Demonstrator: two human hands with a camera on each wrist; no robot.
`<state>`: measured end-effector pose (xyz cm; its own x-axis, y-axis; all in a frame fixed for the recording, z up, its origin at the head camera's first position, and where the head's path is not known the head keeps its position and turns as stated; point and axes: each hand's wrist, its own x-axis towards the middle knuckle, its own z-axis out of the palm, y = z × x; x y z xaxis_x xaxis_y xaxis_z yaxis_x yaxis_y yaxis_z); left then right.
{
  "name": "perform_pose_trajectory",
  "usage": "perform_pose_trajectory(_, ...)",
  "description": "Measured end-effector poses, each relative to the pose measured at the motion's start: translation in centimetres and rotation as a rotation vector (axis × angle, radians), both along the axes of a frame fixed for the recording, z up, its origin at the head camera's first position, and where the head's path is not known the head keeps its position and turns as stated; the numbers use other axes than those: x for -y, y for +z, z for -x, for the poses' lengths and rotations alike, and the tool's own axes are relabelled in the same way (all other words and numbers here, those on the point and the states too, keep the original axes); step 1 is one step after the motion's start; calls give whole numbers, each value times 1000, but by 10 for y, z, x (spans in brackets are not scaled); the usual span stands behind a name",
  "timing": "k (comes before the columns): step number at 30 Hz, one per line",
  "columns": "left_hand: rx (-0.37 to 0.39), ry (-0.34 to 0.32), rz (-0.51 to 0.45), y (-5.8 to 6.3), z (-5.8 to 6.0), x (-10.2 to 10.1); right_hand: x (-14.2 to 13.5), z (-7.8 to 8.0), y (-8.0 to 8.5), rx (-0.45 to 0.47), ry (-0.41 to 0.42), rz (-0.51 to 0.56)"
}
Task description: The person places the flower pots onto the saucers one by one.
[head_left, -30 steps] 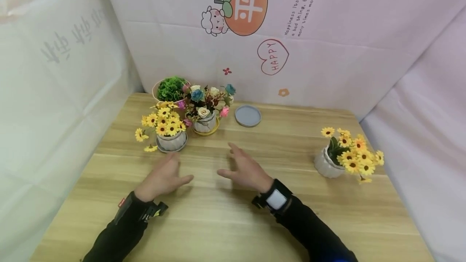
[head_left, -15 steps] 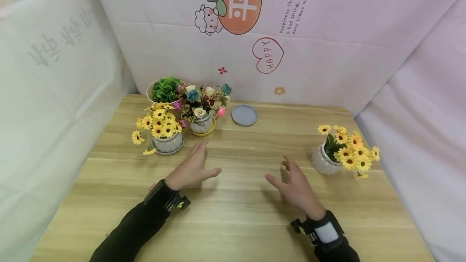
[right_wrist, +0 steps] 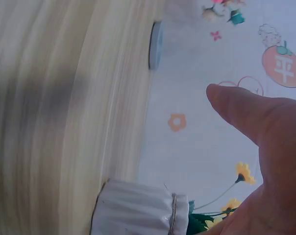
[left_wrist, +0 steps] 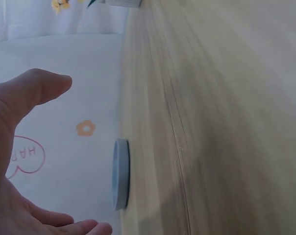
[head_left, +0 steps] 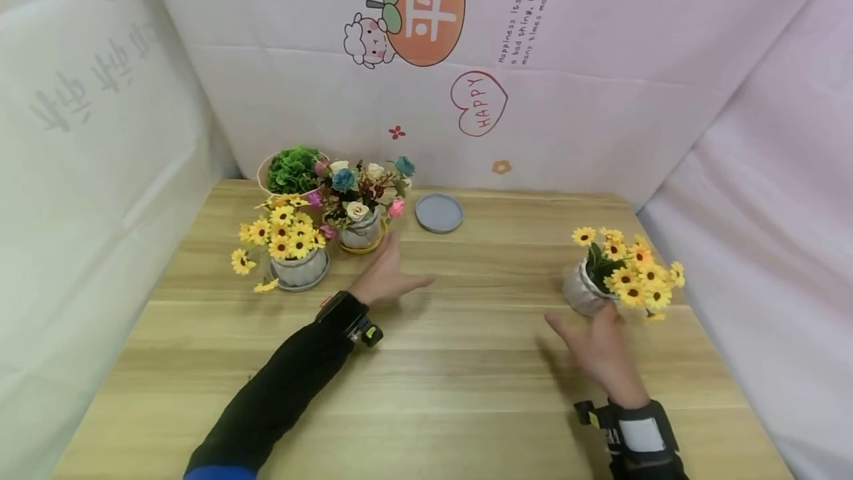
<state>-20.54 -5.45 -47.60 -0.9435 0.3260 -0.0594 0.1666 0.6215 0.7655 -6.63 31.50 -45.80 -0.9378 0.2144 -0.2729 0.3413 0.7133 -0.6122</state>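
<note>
My right hand (head_left: 603, 352), thumb spread from the fingers, is right at the near side of a white pot (head_left: 580, 290) of yellow daisies (head_left: 629, 276) on the right. In the right wrist view, that ribbed pot (right_wrist: 133, 208) shows below the thumb. My left hand (head_left: 389, 278) holds nothing, its fingers extended close to the pot of mixed roses (head_left: 362, 230) on a yellow saucer (head_left: 360, 249). Behind it lies a bare grey saucer (head_left: 440, 213), which also shows past the left hand's fingers as a grey disc (left_wrist: 121, 174) in the left wrist view.
Another pot of yellow daisies (head_left: 298, 270) sits on a grey saucer (head_left: 313, 282) at the left. A pink-rimmed basket (head_left: 265, 172) with green foliage stands in the back left corner. Printed white cloth (head_left: 566, 124) encloses the wooden table (head_left: 426, 391).
My right hand has moved right, from mid-table to the daisy pot. The left hand has shifted right and forward, from the left daisy pot toward the rose pot. The view has turned slightly.
</note>
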Motion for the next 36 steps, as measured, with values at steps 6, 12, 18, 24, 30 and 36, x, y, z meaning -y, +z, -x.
perform_pose_trajectory(6,-118,43,-33,-19,41,-31,-19,9,-7,-183,-68,-69)
perform_pose_trajectory(12,-97,66,-34,-13,69,-49,-42,32,-19,-326,-201,25)
perform_pose_trajectory(18,-18,80,-87,-7,91,-61,-54,51,-17,-7,-373,70)
perform_pose_trajectory(24,37,119,-87,-14,107,-64,-49,65,-23,-31,-433,139)
perform_pose_trajectory(30,33,88,-27,-14,116,-62,-42,69,-31,-290,-464,179)
perform_pose_trajectory(36,26,70,69,-11,126,-64,-38,71,-36,-516,-440,171)
